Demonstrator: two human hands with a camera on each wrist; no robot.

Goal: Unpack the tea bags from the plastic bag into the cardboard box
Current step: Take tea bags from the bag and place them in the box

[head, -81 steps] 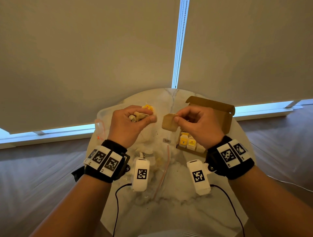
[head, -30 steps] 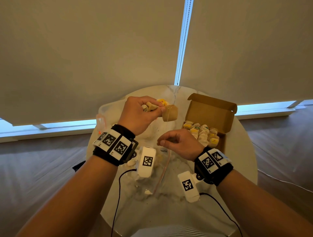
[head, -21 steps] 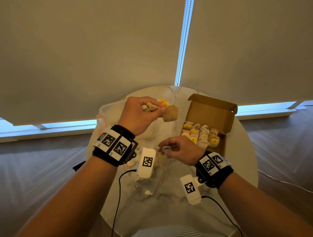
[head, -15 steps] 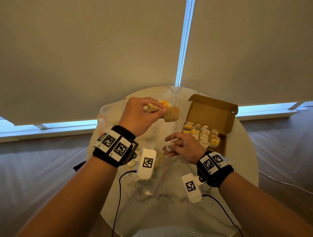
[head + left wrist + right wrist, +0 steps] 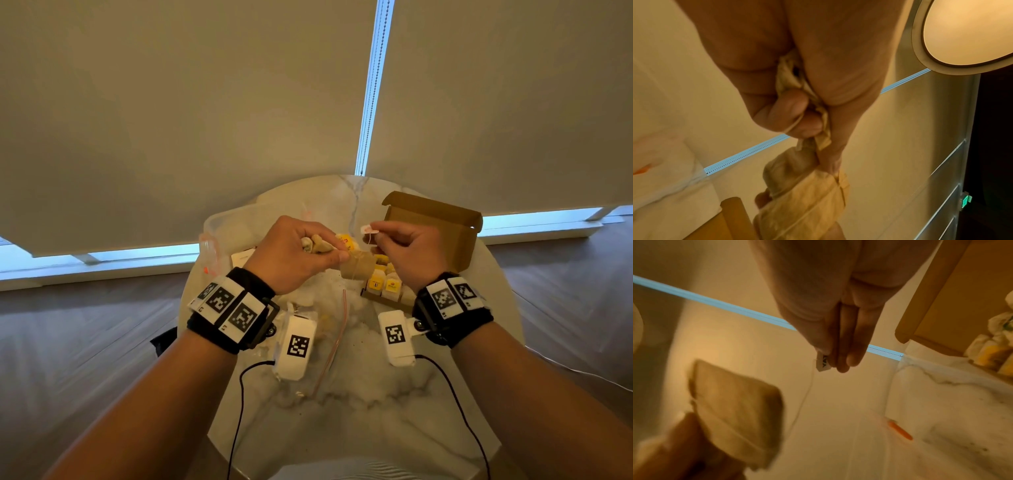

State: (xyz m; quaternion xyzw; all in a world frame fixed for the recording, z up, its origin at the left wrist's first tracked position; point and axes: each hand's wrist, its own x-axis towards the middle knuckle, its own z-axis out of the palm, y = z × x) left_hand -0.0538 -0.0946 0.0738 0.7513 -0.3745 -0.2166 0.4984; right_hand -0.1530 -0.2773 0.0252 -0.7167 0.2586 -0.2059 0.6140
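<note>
Both hands work above the table (image 5: 359,411): left hand (image 5: 294,255) clutches several tea bags, pinching one tea bag (image 5: 358,269) by its corner so it hangs beside the cardboard box (image 5: 435,219); right hand (image 5: 404,250) pinches its paper tag (image 5: 369,229), string slanting upward. Judged step: untangling, then lowering it into the box.

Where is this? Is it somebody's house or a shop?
Probably a room in a home, though I can't be sure. There's a small round marble table pushed up to a window with pulled-down blinds, a wooden floor, and a round ceiling lamp.
</note>
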